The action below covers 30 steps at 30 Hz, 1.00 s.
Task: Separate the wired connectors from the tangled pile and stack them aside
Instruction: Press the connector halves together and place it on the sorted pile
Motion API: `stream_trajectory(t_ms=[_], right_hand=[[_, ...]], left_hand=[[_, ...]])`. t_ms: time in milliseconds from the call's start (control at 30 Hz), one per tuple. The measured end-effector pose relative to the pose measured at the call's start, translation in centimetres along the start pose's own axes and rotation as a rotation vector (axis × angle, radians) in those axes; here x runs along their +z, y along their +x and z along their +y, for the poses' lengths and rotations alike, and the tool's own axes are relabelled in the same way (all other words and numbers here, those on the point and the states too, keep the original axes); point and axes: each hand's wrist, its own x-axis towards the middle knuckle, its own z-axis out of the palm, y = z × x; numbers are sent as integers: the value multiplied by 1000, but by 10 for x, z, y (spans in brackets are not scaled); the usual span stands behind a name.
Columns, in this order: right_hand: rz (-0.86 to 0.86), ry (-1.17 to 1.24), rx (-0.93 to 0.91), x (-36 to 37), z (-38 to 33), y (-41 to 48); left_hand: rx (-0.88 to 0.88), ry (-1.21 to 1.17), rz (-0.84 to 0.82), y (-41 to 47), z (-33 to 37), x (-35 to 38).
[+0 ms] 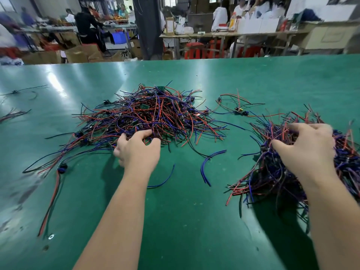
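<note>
— What are the fingers (147,133) of the left hand (139,151) doing?

— They are curled narrow, thumb and forefinger dipped into the strands at the near edge of the tangled pile (152,112). I cannot tell whether they have closed on one. The edge is probably where a piece pulls free most easily.

— And the other hand?

— The right hand (307,147) curls its fingers over the top of the stack (272,172) and grips the wires under them, likely to hold that heap together.

— Why are the heaps apart?

— So sorted pieces don't snag again, I think. Bare table (185,211) lies between the hands, with a few loose blue wires (206,168) on it. Beyond the right fingers, one wired connector (240,111) lies alone, belonging to neither heap.
</note>
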Motion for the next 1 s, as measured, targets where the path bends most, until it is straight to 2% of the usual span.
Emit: stream_trajectory(t_ms=[100, 200, 400, 467, 533, 567, 667, 733, 800, 867, 1000], right_hand=[[-6, -9, 31, 3, -6, -4], [-10, 54, -33, 6, -12, -10], [-42, 102, -113, 13, -16, -14], [-27, 188, -171, 15, -17, -16], [-81, 373, -151, 18, -21, -20], [-180, 531, -93, 19, -26, -22], [-662, 1105, 151, 22, -42, -34], [-839, 1288, 242, 25, -47, -37], [-834, 1393, 284, 25, -48, -34], [-731, 1472, 312, 23, -45, -30], [-630, 1557, 307, 17, -38, -24]], left_hand=[[-89, 260, -145, 6, -9, 2], [-50, 300, -112, 8, -13, 5], [167, -41, 203, 2, -5, 1], [312, -293, 241, -3, -1, -1], [504, -476, 228, -14, 8, -1], [612, -503, 205, -21, 13, -1], [893, -467, 61, -43, 23, 10], [1026, -397, -59, -58, 24, 20], [1098, -336, -171, -71, 25, 29], [1134, -296, -233, -79, 26, 33], [1084, -175, -313, -75, 24, 30]])
